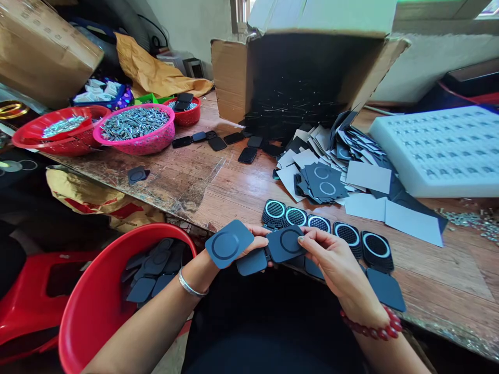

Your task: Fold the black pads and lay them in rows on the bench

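My left hand (pixel 257 243) is closed on a dark folding wireless charger (pixel 252 263), its hinged panels opened out. My right hand (pixel 331 254) pinches the right edge of the ringed panel (pixel 286 245) on it, thumb on top. A dark ringed square (pixel 228 245) lies over my left hand near the wrist; whether it is joined to the charger I cannot tell. Just beyond my hands, several ringed mesh-faced charger parts (pixel 376 249) stand in a row, one with a plain panel (pixel 385 289) folded out toward me.
A red tub (pixel 83 291) of dark panels stands at lower left. Pink (pixel 134 148) and red (pixel 29 137) baskets hold small metal parts. Ringed cards (pixel 322 179) are heaped before an open carton (pixel 230 78). A white foam tray (pixel 440 156) lies at right.
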Motion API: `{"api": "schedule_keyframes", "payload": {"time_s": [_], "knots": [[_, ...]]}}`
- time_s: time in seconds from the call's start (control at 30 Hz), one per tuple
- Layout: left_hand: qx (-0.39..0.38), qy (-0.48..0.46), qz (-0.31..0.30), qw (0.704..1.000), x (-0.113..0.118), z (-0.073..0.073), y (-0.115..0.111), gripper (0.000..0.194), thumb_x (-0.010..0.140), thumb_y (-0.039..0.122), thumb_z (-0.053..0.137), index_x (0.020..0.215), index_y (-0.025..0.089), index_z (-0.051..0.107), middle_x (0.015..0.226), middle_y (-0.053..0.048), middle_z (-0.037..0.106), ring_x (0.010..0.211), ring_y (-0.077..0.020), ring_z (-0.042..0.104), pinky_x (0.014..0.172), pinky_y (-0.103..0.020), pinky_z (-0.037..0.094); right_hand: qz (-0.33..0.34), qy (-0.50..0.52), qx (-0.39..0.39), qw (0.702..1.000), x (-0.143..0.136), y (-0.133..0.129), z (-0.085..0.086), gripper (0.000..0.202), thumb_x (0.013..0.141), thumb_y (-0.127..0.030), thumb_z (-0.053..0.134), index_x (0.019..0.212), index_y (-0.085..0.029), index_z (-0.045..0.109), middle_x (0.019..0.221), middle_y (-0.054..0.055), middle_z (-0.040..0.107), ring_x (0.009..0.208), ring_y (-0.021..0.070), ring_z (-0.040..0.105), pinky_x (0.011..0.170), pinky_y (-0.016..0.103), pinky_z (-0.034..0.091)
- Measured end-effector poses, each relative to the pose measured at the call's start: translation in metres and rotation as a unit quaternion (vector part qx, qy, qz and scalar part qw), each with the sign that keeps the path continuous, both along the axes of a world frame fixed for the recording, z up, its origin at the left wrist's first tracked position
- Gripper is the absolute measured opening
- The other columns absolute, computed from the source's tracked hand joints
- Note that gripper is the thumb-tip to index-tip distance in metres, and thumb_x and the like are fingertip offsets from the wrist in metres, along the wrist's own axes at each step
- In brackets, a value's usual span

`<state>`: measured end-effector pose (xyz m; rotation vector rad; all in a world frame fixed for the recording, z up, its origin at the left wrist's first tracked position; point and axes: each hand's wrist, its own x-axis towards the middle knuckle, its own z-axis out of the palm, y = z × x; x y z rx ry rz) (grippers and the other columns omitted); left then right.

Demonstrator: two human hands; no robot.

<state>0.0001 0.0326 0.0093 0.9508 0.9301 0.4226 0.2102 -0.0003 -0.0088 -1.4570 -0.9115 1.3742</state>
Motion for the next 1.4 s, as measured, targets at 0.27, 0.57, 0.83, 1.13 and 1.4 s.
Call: {"api": "schedule_keyframes", "payload": {"time_s": [0.27,0.57,0.83,1.13,1.4], "knots": [[0.023,0.039,0.015,0.999,0.003,0.008,-0.001,0.030,0.079,0.030,0.063,0.104,0.016,0.074,0.071,-0.003,0.072,0.063,-0.0156,0.065,0.057,-0.023,0.051,0.015,-0.100,0.082,0.991,0.001,-0.002,-0.005,0.030,0.073,-0.044,0.074,0.060,-0.020,0.061,0.100,0.009,0.065,0.105,0.0265,0.056,0.081,0.033,0.042],[0.070,0.023,0.019,0.997,0.004,-0.002,0.000,0.034,0.073,0.037,0.070,0.100,0.018,0.075,0.067,-0.001,0.069,0.061,-0.0146,0.063,0.057,-0.022,0.049,0.003,-0.183,0.124,0.975,-0.006,-0.005,0.005,0.030,0.075,-0.046,0.069,0.060,-0.020,0.061,0.108,0.012,0.064,0.083,0.0219,0.059,0.061,0.030,0.044],[0.108,0.022,0.019,0.994,0.003,0.003,-0.003,0.031,0.079,0.036,0.066,0.103,0.020,0.076,0.073,-0.002,0.070,0.066,-0.0165,0.064,0.060,-0.024,0.049,-0.019,-0.243,0.184,0.952,-0.009,-0.009,0.000,0.026,0.081,-0.040,0.066,0.064,-0.021,0.061,0.108,0.011,0.062,0.084,0.0217,0.058,0.068,0.033,0.046],[0.067,0.033,0.044,0.996,0.007,0.007,-0.006,0.031,0.078,0.033,0.064,0.103,0.019,0.075,0.067,-0.001,0.068,0.059,-0.0141,0.059,0.056,-0.022,0.044,-0.027,-0.280,0.213,0.936,-0.008,-0.009,-0.006,0.025,0.083,-0.038,0.064,0.065,-0.021,0.060,0.101,0.009,0.062,0.089,0.0223,0.058,0.076,0.033,0.046],[0.120,0.048,0.006,0.992,0.003,0.001,-0.005,0.031,0.082,0.033,0.062,0.107,0.021,0.075,0.074,-0.002,0.070,0.067,-0.0166,0.061,0.059,-0.023,0.045,-0.011,-0.335,0.256,0.907,-0.012,-0.009,-0.005,0.022,0.087,-0.031,0.059,0.067,-0.022,0.055,0.089,0.006,0.057,0.084,0.0206,0.057,0.073,0.032,0.045]]}}
